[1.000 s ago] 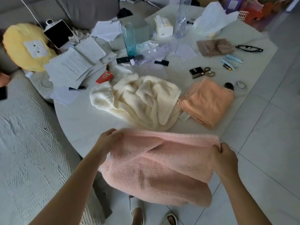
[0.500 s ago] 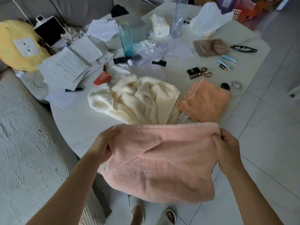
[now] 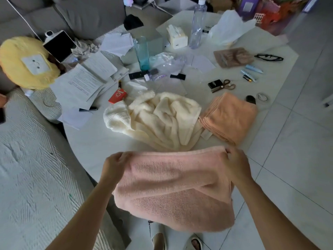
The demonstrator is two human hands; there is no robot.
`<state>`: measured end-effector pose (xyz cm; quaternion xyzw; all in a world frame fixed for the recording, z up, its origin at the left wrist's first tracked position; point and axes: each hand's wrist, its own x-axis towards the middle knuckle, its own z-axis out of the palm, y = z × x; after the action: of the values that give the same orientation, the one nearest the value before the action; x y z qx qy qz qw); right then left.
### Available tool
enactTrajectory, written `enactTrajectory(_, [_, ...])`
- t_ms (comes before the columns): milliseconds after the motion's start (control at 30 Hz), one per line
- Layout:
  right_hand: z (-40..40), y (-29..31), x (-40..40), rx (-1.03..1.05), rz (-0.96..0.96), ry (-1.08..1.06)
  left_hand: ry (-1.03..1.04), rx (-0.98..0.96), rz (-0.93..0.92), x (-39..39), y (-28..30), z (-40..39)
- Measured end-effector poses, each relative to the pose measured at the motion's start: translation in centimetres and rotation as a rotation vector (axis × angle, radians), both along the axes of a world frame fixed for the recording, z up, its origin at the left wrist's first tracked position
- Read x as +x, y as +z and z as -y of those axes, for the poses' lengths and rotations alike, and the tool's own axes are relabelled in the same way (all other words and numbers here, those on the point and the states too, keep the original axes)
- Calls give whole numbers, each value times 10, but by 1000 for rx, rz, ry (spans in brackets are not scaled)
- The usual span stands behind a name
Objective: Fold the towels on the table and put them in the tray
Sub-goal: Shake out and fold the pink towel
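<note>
A pink towel (image 3: 174, 188) hangs doubled over the near edge of the white table (image 3: 90, 141). My left hand (image 3: 115, 165) grips its top left corner and my right hand (image 3: 236, 165) grips its top right corner, holding the top edge level above the table's rim. Behind it a cream towel (image 3: 158, 120) lies crumpled in the middle of the table. To its right sits an orange towel (image 3: 230, 116), folded into a neat stack. No tray can be made out.
The far half of the table holds papers (image 3: 84, 82), a teal bottle (image 3: 142, 53), a clear bottle (image 3: 198, 24), a tissue box (image 3: 177, 37), scissors (image 3: 225, 85), glasses (image 3: 269, 56) and a red box (image 3: 118, 95). A sofa (image 3: 27, 159) flanks the left; tiled floor (image 3: 297, 150) lies right.
Both hands have carried the pink towel's top edge forward toward the table and slightly closer together; the towel stays gripped at both corners.
</note>
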<state>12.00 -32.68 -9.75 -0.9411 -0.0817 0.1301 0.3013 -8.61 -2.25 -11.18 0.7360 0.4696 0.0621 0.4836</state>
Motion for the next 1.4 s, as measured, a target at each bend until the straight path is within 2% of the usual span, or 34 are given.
enactTrajectory(100, [-16, 1, 13, 14, 187, 0, 4, 92, 32, 12, -6, -9])
enactTrajectory(167, [-22, -4, 20, 0, 99, -8, -65, 111, -10, 15, -11, -7])
enactTrajectory(300, [-17, -31, 22, -173, -190, 3, -206, 138, -82, 16, -27, 2])
enactTrajectory(400, [-15, -39, 21, -113, -245, -25, -124, 24, 6, 20, -27, -3])
enactTrajectory(467, [-17, -37, 22, -86, -257, -68, -84, -66, -21, 24, -24, -12])
enactTrajectory(600, [-19, -36, 30, -170, -174, -105, 33, -281, 35, 26, -20, -29])
enactTrajectory(700, [-23, -34, 33, -35, -239, -46, -16, -363, 75, 27, -22, -33])
enactTrajectory(800, [-26, -29, 31, 30, -305, -32, -103, -321, 74, 32, -23, -33])
enactTrajectory(900, [-21, -28, 27, 104, -251, -59, -96, -461, 72, 31, -24, -38])
enactTrajectory(1067, [0, -22, 22, 292, -179, -91, -344, -585, -40, 11, -17, -43])
enactTrajectory(1233, [17, -8, 20, 352, -162, -27, -314, -463, 13, 0, 10, -48])
enactTrajectory(1400, [21, 32, 7, 304, -161, 182, -443, -327, 63, -9, 66, -36])
